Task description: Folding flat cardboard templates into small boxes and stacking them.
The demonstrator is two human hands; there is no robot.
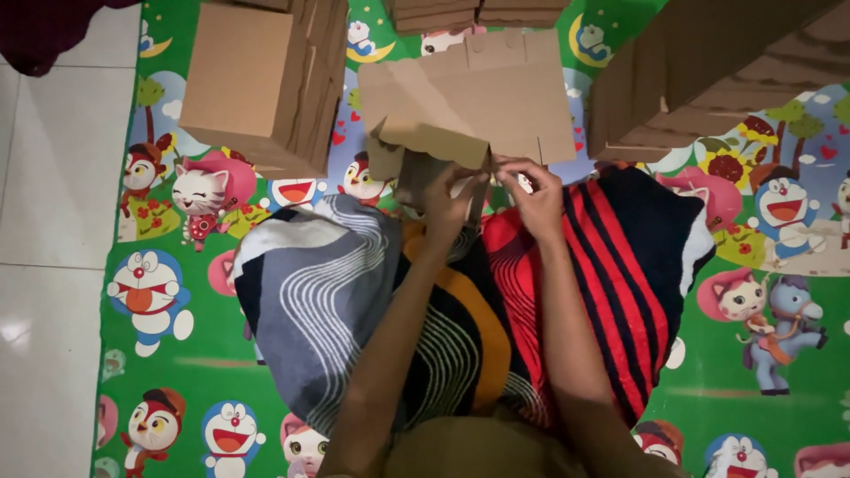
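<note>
Cardboard sheet: we see a flat, notched cardboard sheet [478, 97] at twelve o'clock, half folded, resting above the lap.
Left hand: our left hand [444, 202] has its grip pinching the sheet's lower folded edge.
Right hand: our right hand [531, 196] has its grip pressed together on the same edge, just beside the left.
Lap: a striped cloth [567, 292] covers it.
Box: a folded box [261, 80] sits at ten o'clock.
Floor: a green cartoon mat [177, 354] lies under everything.
</note>
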